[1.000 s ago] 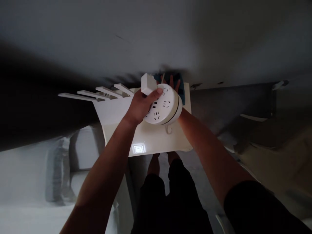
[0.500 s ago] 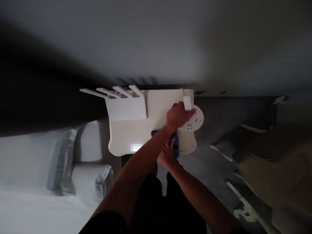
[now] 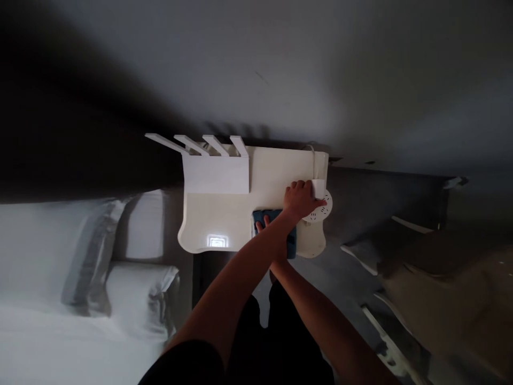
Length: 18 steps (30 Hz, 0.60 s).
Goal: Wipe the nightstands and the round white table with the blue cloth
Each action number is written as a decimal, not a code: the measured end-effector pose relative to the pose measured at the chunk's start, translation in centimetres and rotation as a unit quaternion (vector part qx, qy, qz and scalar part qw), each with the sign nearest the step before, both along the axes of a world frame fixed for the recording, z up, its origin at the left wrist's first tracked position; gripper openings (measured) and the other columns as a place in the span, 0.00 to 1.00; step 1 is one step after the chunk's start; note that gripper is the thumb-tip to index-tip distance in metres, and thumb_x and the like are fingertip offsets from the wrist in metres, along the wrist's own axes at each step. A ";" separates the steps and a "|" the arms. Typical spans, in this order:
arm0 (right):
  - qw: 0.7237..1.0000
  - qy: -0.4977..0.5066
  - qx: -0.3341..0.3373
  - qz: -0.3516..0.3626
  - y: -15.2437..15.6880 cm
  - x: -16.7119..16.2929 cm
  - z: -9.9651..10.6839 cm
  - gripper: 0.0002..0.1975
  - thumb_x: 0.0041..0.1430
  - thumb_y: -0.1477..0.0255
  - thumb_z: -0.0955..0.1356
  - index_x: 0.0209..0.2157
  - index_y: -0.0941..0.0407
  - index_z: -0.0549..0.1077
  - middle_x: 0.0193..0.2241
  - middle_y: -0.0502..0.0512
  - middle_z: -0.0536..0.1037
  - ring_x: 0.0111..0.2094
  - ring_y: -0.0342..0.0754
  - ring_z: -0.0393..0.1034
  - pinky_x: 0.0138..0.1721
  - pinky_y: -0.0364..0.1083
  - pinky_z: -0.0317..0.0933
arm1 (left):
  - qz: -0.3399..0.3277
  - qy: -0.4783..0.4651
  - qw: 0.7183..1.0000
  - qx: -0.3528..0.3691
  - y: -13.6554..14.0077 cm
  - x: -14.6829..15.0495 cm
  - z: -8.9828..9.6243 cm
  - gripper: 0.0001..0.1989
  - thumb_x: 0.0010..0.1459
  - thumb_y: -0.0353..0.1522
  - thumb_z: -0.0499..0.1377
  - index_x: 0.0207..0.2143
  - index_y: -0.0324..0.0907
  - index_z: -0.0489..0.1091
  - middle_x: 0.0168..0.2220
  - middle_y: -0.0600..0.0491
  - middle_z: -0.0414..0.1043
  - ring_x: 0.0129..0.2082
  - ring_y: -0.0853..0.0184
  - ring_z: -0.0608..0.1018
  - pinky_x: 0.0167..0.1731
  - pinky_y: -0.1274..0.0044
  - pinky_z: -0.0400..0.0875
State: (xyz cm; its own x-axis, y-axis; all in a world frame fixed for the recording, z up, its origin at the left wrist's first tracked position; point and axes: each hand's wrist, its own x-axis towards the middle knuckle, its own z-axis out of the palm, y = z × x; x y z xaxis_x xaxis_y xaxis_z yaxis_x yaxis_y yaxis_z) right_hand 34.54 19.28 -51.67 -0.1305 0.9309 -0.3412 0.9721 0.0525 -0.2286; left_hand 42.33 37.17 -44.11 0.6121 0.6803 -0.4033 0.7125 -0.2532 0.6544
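My left hand reaches across to the right, closed on a round white power strip, its thumb on the socketed top. A white plug-in adapter sits on the strip beside my fingers, with a thin cable running toward the wall. Below, my right hand lies over a dark blue folded cloth with darker patches, two fingers spread across its left part. My left forearm passes over and hides much of that hand. The cloth is at the front edge of the small cream table.
A white router with several upright antennas stands at the table's back left, near the grey wall. Pillows lie on a bed to the left. A brown-covered chair-like shape is on the right.
My left hand has brought the power strip lower and nearer the table's front, and the adapter now stands straighter. My right hand's fingers have shifted left across the blue cloth.
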 end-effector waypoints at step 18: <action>0.991 -0.017 0.067 -0.118 27.2 8.2 1.9 0.37 0.82 0.61 0.61 0.86 0.55 0.60 0.88 0.63 0.49 0.87 0.78 0.34 0.79 0.89 0.27 | 0.417 -0.018 0.884 0.210 5.0 -31.4 -7.4 0.31 0.65 0.31 0.67 0.70 0.37 0.71 0.69 0.31 0.76 0.74 0.44 0.75 0.80 0.52 0.63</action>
